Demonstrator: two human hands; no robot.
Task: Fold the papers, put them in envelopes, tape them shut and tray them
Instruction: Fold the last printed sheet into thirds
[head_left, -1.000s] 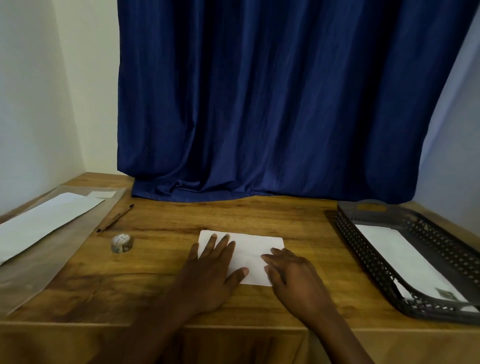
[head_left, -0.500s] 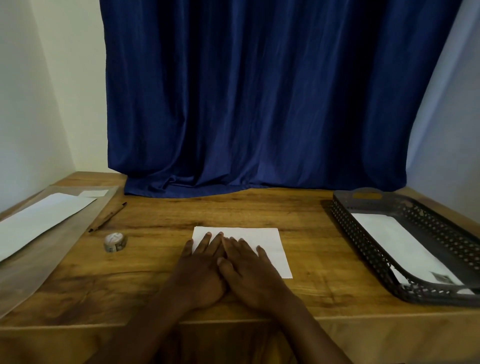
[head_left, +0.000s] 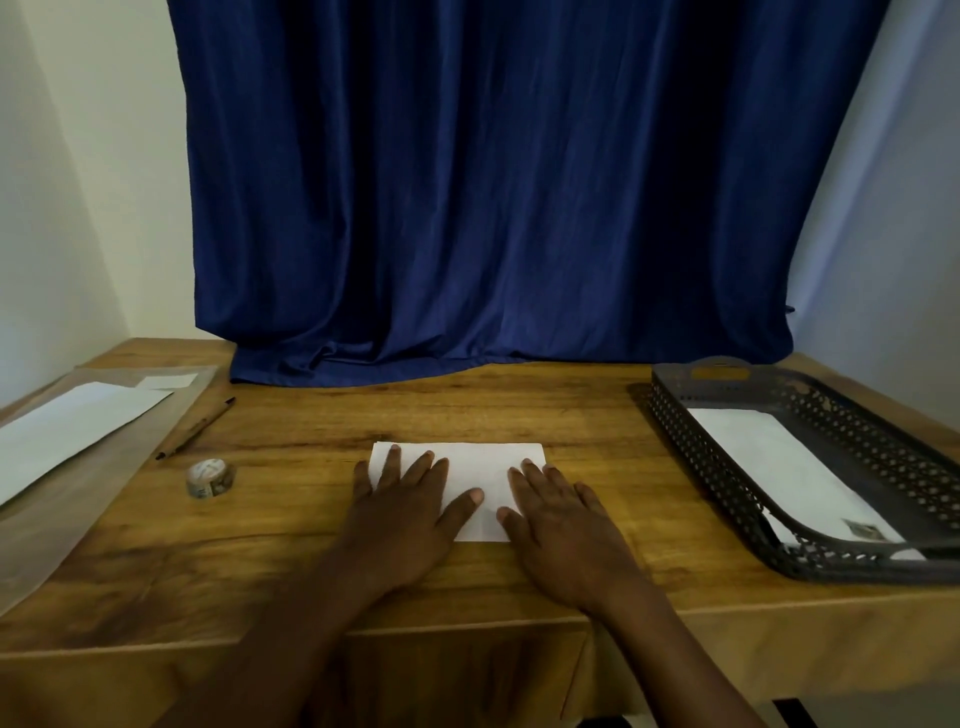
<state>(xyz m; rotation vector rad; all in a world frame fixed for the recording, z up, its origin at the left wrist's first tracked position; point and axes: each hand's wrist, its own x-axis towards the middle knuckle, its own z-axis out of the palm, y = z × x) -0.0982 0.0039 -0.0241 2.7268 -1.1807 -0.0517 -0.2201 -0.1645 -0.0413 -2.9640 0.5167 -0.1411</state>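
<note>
at the middle of the brown wood-grain desk (head_left: 519, 410), close to its near edge, a folded white sheet of paper (head_left: 470, 467) is lying flat, and both hands are resting on it. the left hand (head_left: 410, 512) is lying spread, palm down, fingers fanned over the paper's left half and the thumb reaching toward the centre; it is gripping nothing, only pressing. the right hand (head_left: 558, 525) is likewise lying flat and open over the paper's right edge, some fingers running off onto the wood, holding nothing. judging by this, a crease is being pressed in. the paper is looking thin, light and limp, likely to slide on the smooth wood and to crumple if pinched mid-sheet, so taking it by a corner or along the folded edge seems the safest hold. at the left, well apart, long white envelopes (head_left: 67, 428) are lying on a clear plastic sleeve (head_left: 78, 499), with a brown pencil (head_left: 196, 427) and a small roll of patterned tape (head_left: 211, 478) just beside it. at the right, a dark perforated plastic tray (head_left: 727, 467) is holding one white envelope (head_left: 779, 467) already.
</note>
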